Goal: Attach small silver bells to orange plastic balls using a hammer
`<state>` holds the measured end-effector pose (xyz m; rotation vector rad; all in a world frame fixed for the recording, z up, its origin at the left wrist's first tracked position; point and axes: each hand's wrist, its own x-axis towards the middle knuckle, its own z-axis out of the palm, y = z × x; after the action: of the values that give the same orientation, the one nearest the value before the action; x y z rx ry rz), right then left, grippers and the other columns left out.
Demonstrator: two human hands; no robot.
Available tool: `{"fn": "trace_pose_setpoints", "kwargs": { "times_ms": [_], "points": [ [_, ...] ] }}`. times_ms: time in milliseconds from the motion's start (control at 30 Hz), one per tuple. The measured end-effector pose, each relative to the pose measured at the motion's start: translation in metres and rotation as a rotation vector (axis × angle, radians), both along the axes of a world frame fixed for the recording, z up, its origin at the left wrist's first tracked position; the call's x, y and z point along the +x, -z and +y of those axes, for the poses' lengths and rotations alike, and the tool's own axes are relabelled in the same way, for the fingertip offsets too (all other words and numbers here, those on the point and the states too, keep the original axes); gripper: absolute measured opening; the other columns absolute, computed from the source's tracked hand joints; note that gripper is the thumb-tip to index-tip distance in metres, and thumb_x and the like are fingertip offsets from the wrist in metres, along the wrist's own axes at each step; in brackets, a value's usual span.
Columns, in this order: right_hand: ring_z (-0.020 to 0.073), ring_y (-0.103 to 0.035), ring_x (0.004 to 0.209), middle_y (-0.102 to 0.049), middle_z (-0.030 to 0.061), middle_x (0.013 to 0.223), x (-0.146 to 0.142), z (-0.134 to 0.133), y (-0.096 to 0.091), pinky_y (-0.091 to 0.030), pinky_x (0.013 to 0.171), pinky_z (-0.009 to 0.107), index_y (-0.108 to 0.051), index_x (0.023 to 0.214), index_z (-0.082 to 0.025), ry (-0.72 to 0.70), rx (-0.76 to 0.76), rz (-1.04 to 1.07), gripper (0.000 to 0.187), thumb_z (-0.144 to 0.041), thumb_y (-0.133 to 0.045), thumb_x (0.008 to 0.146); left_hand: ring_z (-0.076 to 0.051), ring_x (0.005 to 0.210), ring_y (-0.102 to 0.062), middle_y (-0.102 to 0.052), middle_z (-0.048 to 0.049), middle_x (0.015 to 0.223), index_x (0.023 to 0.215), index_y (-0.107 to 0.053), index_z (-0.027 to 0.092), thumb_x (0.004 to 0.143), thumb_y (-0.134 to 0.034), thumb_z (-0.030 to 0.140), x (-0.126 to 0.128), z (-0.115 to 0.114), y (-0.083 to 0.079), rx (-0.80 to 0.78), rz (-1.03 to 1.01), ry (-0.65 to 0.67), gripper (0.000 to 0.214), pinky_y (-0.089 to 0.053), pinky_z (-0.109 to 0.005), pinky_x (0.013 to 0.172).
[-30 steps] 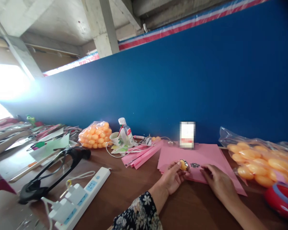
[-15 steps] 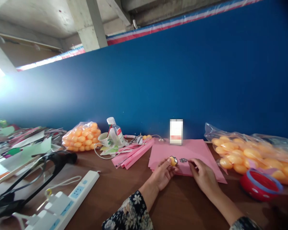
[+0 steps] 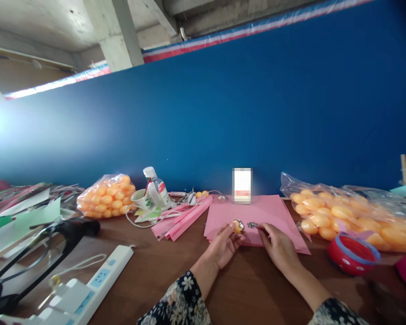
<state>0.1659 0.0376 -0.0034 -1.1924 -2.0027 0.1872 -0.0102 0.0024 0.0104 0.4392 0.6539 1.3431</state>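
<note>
My left hand (image 3: 226, 246) grips a small yellow-orange ball (image 3: 237, 226) whose right side is covered in shiny silver bits. Thumb and fingers are closed around it, near the front edge of a pink paper stack (image 3: 223, 216). On that paper, just right of the ball, lies a little heap of dark silvery pieces (image 3: 252, 225). My right hand (image 3: 274, 243) is at the heap's right side, thumb and forefinger pinched together. Whatever is between those fingertips is too small to name.
Bags of orange balls stand left (image 3: 104, 198) and right (image 3: 338, 216). A red bowl (image 3: 350, 262) with a blue rim is right of my hand. Rolled pink paper (image 3: 186, 221), a bottle (image 3: 159, 187), a cup (image 3: 140, 199) and a power strip (image 3: 104, 280) lie leftward.
The whole view has shifted, so things appear a little further left. Both hands keep nearly the same pose, the left still on the ball, the right still by the heap.
</note>
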Motion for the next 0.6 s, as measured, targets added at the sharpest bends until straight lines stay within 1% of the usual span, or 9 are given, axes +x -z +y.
{"fn": "trace_pose_setpoints", "kwargs": {
  "times_ms": [300, 467, 600],
  "points": [
    [0.0198, -0.064, 0.082, -0.067, 0.0050, 0.086, 0.0019, -0.0006, 0.0009, -0.051, 0.071, 0.032, -0.056, 0.086, -0.021, -0.029, -0.048, -0.040, 0.018, -0.023, -0.038, 0.086, -0.014, 0.074, -0.065, -0.068, -0.0075, 0.082, 0.087, -0.061, 0.012, 0.075, -0.065, 0.027, -0.0002, 0.0000, -0.0011, 0.004, 0.020, 0.012, 0.021, -0.050, -0.024, 0.072],
    [0.0197, -0.063, 0.078, -0.067, 0.0048, 0.082, 0.0010, -0.0018, -0.0007, -0.050, 0.067, 0.031, -0.057, 0.083, -0.020, -0.012, -0.052, -0.067, 0.018, -0.023, -0.039, 0.086, -0.014, 0.075, -0.065, -0.069, -0.0083, 0.082, 0.088, -0.061, 0.011, 0.076, -0.064, 0.029, -0.0008, 0.0004, 0.0001, 0.011, 0.024, 0.012, 0.021, -0.051, -0.024, 0.073],
    [0.0203, -0.063, 0.081, -0.066, 0.0054, 0.084, 0.0004, -0.0021, 0.0003, -0.049, 0.071, 0.032, -0.057, 0.086, -0.019, -0.020, -0.084, -0.066, 0.018, -0.022, -0.040, 0.086, -0.014, 0.074, -0.066, -0.069, -0.0077, 0.081, 0.087, -0.060, 0.012, 0.075, -0.066, 0.026, -0.0012, 0.0005, 0.0012, 0.009, 0.030, 0.003, 0.019, -0.051, -0.024, 0.071]
  ]
}}
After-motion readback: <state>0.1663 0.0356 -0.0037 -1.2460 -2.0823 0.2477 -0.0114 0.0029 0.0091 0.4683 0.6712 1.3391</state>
